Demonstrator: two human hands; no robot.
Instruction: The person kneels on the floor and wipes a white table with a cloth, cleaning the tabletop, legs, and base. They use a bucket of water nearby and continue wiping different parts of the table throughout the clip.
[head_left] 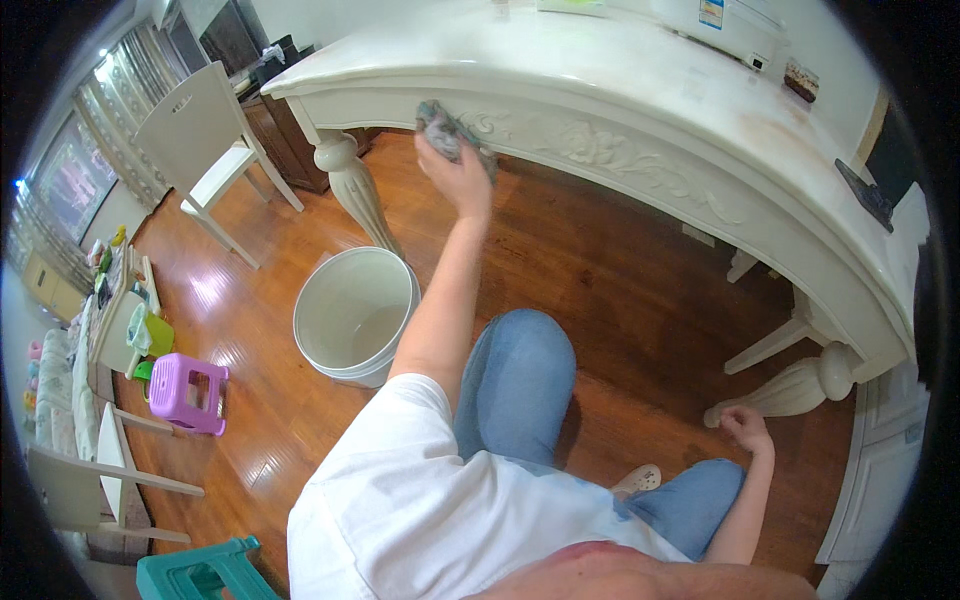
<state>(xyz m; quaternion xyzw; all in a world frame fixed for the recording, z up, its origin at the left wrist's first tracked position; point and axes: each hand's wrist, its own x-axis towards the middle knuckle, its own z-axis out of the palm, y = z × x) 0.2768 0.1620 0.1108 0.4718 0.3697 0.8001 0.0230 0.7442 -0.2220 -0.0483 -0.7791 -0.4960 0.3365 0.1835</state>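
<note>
My left hand is closed round a crumpled grey cloth. It presses the cloth against the front apron of a white table, left of the carved flower relief. My right hand hangs low near my knee with its fingers loosely curled; no object shows in it. A fluted, carved table leg stands just beside that hand. Below my left forearm, a white bucket sits on the floor, with a little cloudy liquid seemingly at its bottom.
Another fluted leg supports the table's left end. A white chair stands beyond it. A purple stool and a teal stool are to my left. On the tabletop lie a black object and a white appliance.
</note>
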